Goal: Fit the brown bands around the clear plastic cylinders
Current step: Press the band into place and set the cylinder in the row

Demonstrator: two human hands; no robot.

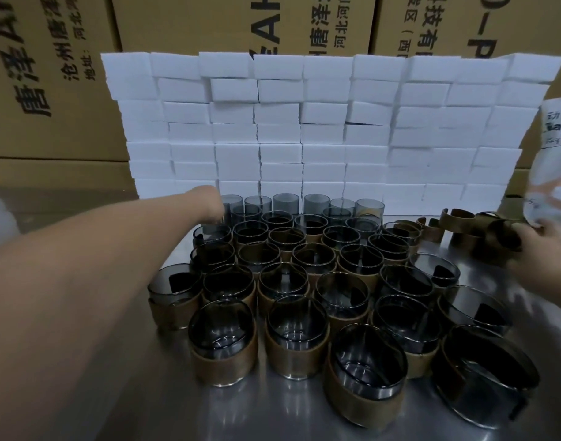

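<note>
Cylinders (282, 283) stand upright and open-topped in a tight cluster over the middle of the shiny metal surface (152, 393); near rows already wear brown bands low on their walls, e.g. front one (223, 361); back row (285, 202) looks bare. Loose bands (457, 226) lie heaped at far right of the surface. Left hand (214, 203) reaches to the back-left corner of the cluster, at a bare cylinder (214, 232); its fingers are hidden behind the wrist, so cannot tell whether they grip it or how far they are spread. Right hand (541, 249) rests at the band heap, fingers curled around one dark band (503, 238), apparently holding it. Judgement on handling: cylinders thin-walled, light, smooth, likely slippery and easy to tip or dent; best taken by the rim or across the wall from above. Bands appear to be split, springy strips, light and flexible; hold at the open ends, spread, slide down over the wall. Obstructions: neighbours touch, so lifting one from the back risks knocking others. White foam blocks (304, 128) are stacked as a wall directly behind, cartons (50, 74) beyond, a printed bag (556, 154) at right edge.
</note>
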